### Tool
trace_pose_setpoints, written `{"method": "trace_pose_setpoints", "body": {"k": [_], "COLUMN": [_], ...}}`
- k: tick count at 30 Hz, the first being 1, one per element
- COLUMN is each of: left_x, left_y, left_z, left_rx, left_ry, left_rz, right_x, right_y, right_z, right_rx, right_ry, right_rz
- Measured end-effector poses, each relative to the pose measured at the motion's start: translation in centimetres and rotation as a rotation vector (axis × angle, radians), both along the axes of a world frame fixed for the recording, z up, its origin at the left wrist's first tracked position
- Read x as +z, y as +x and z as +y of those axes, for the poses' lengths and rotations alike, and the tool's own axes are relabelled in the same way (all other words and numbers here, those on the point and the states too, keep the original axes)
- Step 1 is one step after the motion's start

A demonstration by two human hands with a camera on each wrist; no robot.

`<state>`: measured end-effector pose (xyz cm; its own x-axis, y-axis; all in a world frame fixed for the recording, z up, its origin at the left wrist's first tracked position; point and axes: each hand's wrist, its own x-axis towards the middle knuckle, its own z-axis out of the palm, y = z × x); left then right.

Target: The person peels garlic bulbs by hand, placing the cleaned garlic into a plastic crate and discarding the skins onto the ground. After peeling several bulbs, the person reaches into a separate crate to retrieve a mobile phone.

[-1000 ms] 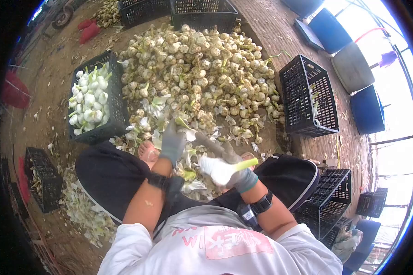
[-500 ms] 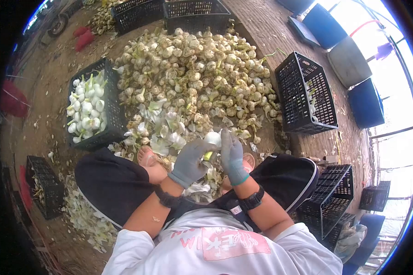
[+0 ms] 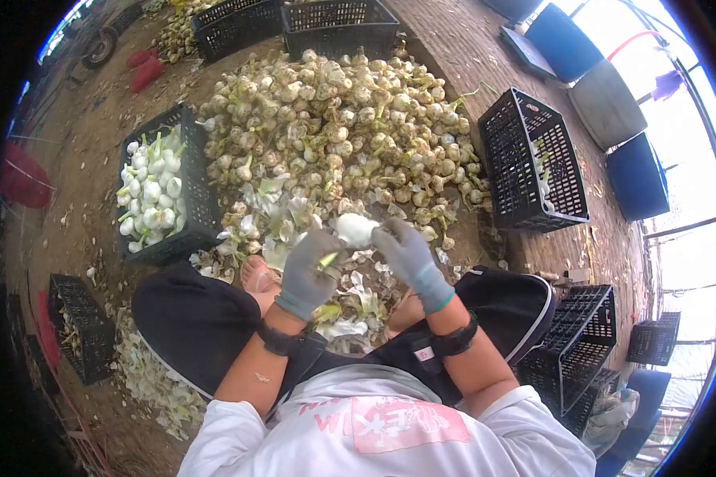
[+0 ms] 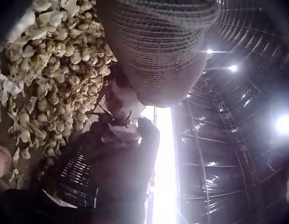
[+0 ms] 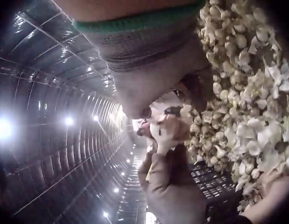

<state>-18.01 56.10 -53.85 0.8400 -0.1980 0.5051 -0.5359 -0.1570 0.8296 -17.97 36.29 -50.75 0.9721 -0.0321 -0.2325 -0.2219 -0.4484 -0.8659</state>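
Note:
Between my two gloved hands is a white garlic bulb with a green stem. My left hand, in a grey glove, has its fingers curled round the stem, whose cut end shows by the palm. From the other side my right hand pinches the bulb with its fingertips. In the left wrist view, dark root-like strands stick out near the right fingers. Below the hands lie loose garlic skins, and in front spreads a big heap of unpeeled garlic.
At the left a black crate holds clean white garlic bulbs. Another black crate stands to the right with a few stems inside. More crates line the back, and stacked ones stand at the lower right.
One second ago the right hand held the bulb alone while the left was over the peelings. The hands then came together round it; now they are slightly apart, with the bulb farther left.

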Motion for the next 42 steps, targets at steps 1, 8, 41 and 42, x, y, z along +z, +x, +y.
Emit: {"method": "trace_pose_setpoints", "body": {"k": [1, 8, 41, 42], "left_x": [0.1, 0.7, 1.4, 1.3], "left_y": [0.0, 0.0, -0.4, -0.6], "left_z": [-0.1, 0.4, 1.0, 1.0], "left_rx": [0.0, 0.091, -0.607, -0.605], "left_ry": [0.0, -0.026, -1.21, -1.209], "left_rz": [0.0, -0.026, 1.232, 1.235], "right_x": [-0.7, -3.7, -0.6, -0.7], "right_y": [-0.1, 0.7, -0.1, -0.2], "right_z": [0.5, -0.9, 3.6, 3.5], "right_rx": [0.0, -0.257, -0.309, -0.382], "right_ry": [0.0, 0.584, 0.846, 0.945], "right_rz": [0.0, 0.095, -0.28, -0.201]}}
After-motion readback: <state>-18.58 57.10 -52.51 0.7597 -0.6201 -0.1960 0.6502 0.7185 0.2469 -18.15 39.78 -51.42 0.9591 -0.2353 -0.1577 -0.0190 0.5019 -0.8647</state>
